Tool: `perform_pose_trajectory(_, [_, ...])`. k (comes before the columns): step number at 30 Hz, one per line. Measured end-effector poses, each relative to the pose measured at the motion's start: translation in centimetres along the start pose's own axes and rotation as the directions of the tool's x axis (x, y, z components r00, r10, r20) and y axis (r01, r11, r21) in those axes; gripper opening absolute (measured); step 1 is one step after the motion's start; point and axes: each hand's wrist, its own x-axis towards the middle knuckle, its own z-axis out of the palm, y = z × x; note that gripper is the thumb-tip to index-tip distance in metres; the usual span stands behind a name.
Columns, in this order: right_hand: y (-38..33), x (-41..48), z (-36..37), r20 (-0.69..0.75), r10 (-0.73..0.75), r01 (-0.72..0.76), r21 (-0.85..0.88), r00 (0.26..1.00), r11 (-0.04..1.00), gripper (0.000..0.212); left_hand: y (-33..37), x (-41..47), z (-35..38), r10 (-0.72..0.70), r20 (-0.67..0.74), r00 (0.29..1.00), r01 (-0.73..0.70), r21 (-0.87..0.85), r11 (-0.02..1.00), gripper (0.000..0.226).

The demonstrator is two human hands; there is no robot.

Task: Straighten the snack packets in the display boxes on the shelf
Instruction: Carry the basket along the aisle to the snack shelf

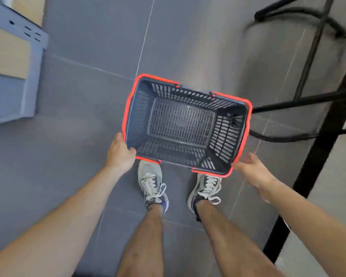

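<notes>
Grey matte floor tiles (78,108) with thin pale grout lines lie under laced grey-white trainers (152,182). The left hand (120,152) grips the near left corner of a dark slotted plastic basket (126,108) with an orange-red rim, thumb hooked inside. The right hand (252,170) is spread open just beside the near right corner. Farther left, a blue-grey metal shelf (35,56) holds plain cardboard boxes (6,54), their contents hidden.

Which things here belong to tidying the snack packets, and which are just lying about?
Job: left hand; right hand, open; pale blue metal shelf; brown cardboard box on it. No snack packets show.
Lying about: empty dark grey plastic basket with red rim, its corner gripped by the left hand; black metal frame; grey floor tiles.
</notes>
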Motion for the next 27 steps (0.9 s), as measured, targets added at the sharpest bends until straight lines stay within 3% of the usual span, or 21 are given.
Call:
perform_pose_trajectory(2, [0.4, 2.3, 1.8, 0.043, -0.031, 0.027, 0.087, 0.999, 0.996, 0.025, -0.2, 2.4, 1.2, -0.057, -0.014, 0.998, 0.057, 0.021, 0.998, 0.031])
perform_pose_trajectory(8, [-0.7, 1.3, 2.5, -0.136, -0.065, 0.095, 0.225, 0.989, 0.97, 0.036, -1.2, 1.3, -2.0, -0.023, -0.087, 0.996, 0.031, 0.098, 0.995, 0.017])
perform_pose_trajectory(14, [-7.7, -13.6, -3.1, -0.146, -0.204, 0.243, 0.336, 0.968, 0.91, 0.028, 2.4, -12.1, -15.2, -0.095, -0.146, 0.985, 0.077, -0.129, 0.989, 0.012])
perform_pose_trajectory(20, [-17.4, -29.9, -12.5, -0.169, -0.487, 0.514, 0.343, 0.857, 0.786, 0.024, 9.4, -24.6, -30.7, 0.022, -0.332, 0.943, -0.113, -0.259, 0.959, 0.014])
perform_pose_trajectory(23, [-22.4, -35.1, -16.5, -0.248, -0.545, 0.599, 0.33, 0.801, 0.73, 0.023, 13.4, -27.5, -36.6, 0.097, -0.41, 0.907, -0.225, -0.276, 0.935, 0.01])
perform_pose_trajectory(27, [-28.7, -39.4, -20.3, -0.37, -0.588, 0.688, 0.262, 0.719, 0.677, 0.012, 18.4, -27.9, -43.0, 0.151, -0.482, 0.863, -0.3, -0.249, 0.921, 0.02])
